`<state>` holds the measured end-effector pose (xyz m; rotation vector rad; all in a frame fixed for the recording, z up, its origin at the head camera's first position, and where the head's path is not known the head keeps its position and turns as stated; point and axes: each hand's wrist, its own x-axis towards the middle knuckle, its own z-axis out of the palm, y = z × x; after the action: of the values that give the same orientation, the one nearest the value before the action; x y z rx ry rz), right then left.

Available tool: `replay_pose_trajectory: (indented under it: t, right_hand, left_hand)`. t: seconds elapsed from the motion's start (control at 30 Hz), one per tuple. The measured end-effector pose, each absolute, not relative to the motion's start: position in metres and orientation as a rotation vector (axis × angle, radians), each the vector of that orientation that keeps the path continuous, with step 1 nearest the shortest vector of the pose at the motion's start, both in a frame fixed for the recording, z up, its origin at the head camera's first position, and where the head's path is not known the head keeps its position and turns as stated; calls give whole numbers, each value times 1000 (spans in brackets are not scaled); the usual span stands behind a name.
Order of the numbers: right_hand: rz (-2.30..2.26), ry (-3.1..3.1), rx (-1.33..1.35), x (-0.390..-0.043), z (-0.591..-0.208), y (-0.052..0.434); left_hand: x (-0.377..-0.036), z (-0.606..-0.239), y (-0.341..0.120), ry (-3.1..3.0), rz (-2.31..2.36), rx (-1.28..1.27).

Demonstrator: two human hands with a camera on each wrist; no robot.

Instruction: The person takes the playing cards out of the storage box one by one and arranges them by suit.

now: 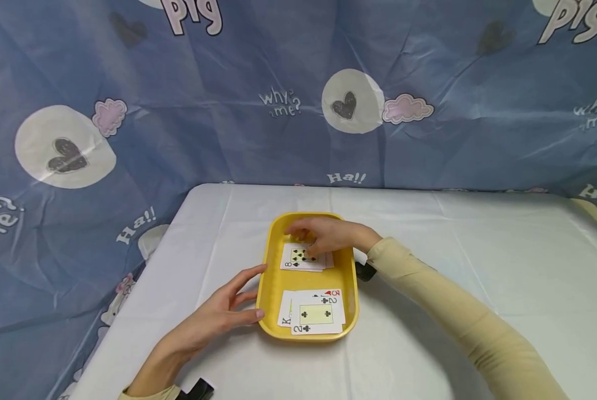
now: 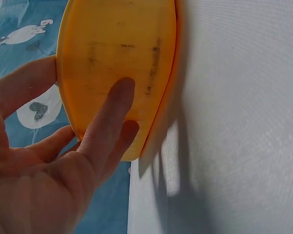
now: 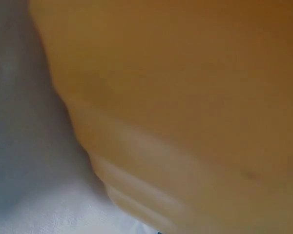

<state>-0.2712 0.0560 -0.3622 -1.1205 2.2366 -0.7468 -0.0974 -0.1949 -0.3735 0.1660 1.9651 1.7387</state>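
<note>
A yellow tray holds two groups of playing cards. My right hand reaches into its far end, the thumb tip on the eight of spades; other cards lie partly beneath that one. Overlapping in the near end are the two of clubs, a king and a red three. Spread along the tray's left side, my left hand touches the rim and outer wall with its fingertips. Close up, the left wrist view shows those fingers against the smudged tray wall.
White cloth covers the table around the tray. A blue patterned curtain hangs behind and to the left. Beside the tray's right edge sits the black wrist camera. The right wrist view is mostly filled by the blurred yellow tray wall.
</note>
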Motion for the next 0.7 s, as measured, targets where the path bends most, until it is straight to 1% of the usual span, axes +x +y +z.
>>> replay_pose_trajectory:
  t: [0.17, 0.4, 0.7]
  right_hand:
    - [-684, 2243, -1146, -270, -366, 52]
    - [-408, 2272, -1236, -267, -367, 48]
    - [-406, 2264, -1226, -269, -371, 46]
  left_hand:
    - [-98, -374, -195, 1959, 1735, 158]
    - [-98, -373, -194, 1977, 1730, 143]
    - [-98, -374, -194, 2002, 1721, 144]
